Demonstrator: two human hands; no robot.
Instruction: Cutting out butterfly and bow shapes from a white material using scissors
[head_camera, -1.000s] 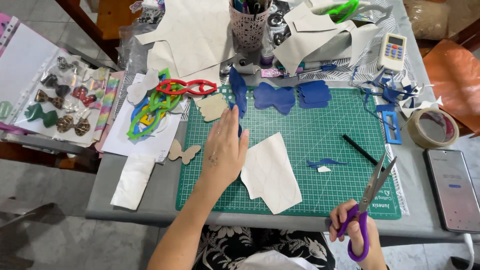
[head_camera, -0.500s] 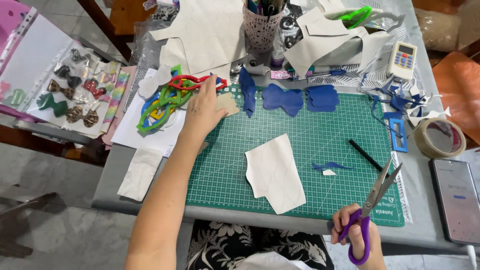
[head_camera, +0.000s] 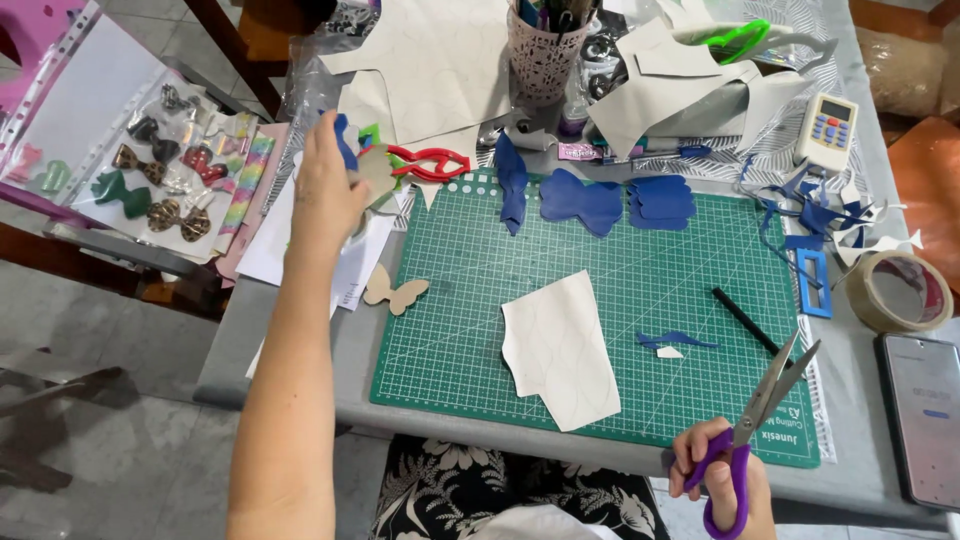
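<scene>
Green gridded cutting mat (head_camera: 480, 330) fills the centre of the grey table (head_camera: 300, 330), seen from above by the head camera. The left hand (head_camera: 325, 190) is raised at about ten o'clock from the mat's centre, just off the mat's upper left corner. Its fingers are closed in a pinch on a small blue cut-out (head_camera: 345, 140) together with a beige template piece (head_camera: 376, 172); the blue piece stands roughly upright, its long axis running twelve to six. The right hand (head_camera: 722, 472) rests at about five o'clock, at the mat's near right corner, its fingers through the purple handles of a pair of scissors (head_camera: 765, 410). The blades are slightly parted and point toward one o'clock. The held pieces lie well apart from the scissors, up and to the left along the ten o'clock line; the left hand is by far the nearer to them.

Between the two hands lies a white paper sheet (head_camera: 560, 350) with faint drawn outlines, flat on the mat at six o'clock. A black pen (head_camera: 742, 318) lies at four o'clock, just beyond the scissor tips, beside small blue scraps (head_camera: 675, 340). Blue bow-shaped pieces (head_camera: 600, 200) sit along the mat's far edge at twelve to one o'clock. Red-handled scissors (head_camera: 430, 162) lie just right of the left hand, and a beige butterfly cut-out (head_camera: 393, 290) at nine o'clock. A tape roll (head_camera: 898, 292) and a phone (head_camera: 925, 420) lie at three to four o'clock.
</scene>
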